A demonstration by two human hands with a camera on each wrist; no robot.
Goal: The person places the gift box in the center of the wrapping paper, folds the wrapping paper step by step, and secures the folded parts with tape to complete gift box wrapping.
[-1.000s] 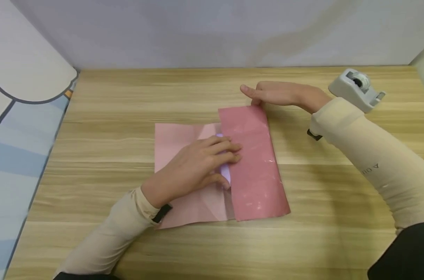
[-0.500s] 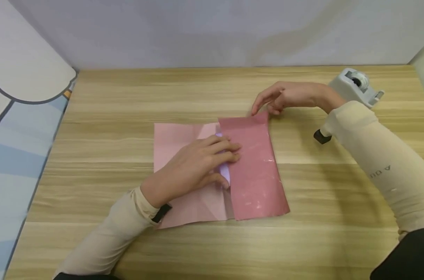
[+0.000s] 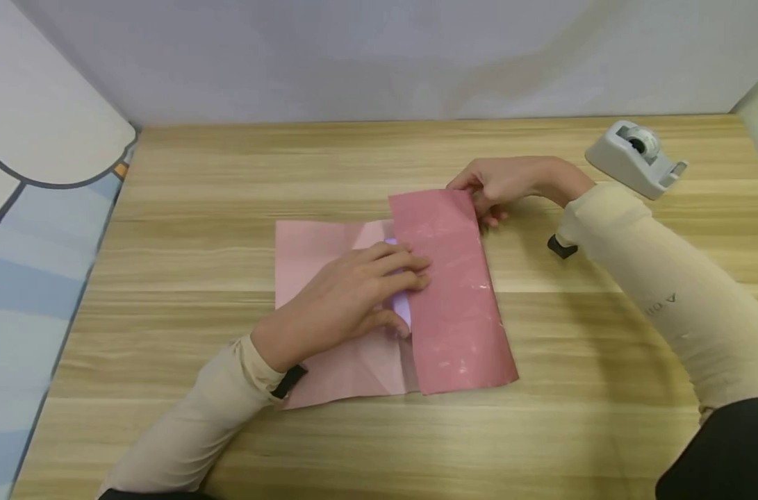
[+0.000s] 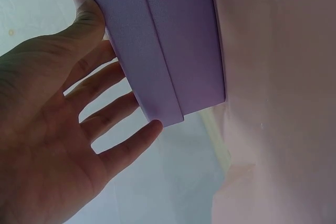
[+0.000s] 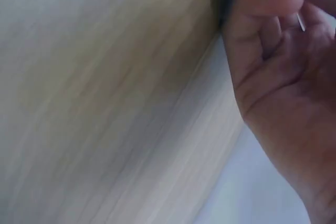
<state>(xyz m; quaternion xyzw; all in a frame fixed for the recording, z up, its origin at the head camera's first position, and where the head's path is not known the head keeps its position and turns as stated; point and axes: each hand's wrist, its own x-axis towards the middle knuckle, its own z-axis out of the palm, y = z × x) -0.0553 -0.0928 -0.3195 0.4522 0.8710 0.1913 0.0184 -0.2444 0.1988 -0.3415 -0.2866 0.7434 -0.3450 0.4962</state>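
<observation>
Pink wrapping paper [image 3: 316, 250] lies on the table, its darker flap [image 3: 456, 305] folded over from the right. Under the flap's left edge shows a strip of a purple box [image 3: 401, 309]. My left hand [image 3: 350, 288] presses there, fingertips on the flap and thumb near the box. In the left wrist view, its spread, fairly straight fingers touch the edge of the lidded box [image 4: 184, 45]. At the flap's far end, my right hand [image 3: 510, 179] pinches the paper by its top right corner. The right wrist view shows that hand [image 5: 286, 77] with bent fingers; the paper is mostly hidden there.
A white tape dispenser [image 3: 631, 163] with a roll in it stands at the back right of the wooden table [image 3: 228, 167]. A pale wall [image 3: 379, 62] rises behind the table's far edge. On the left is a blue and white patterned surface [image 3: 35, 278].
My right hand lifts off the flap's far end, shifts slightly right, then comes back and pinches the corner, which rises a little. The left hand stays in place.
</observation>
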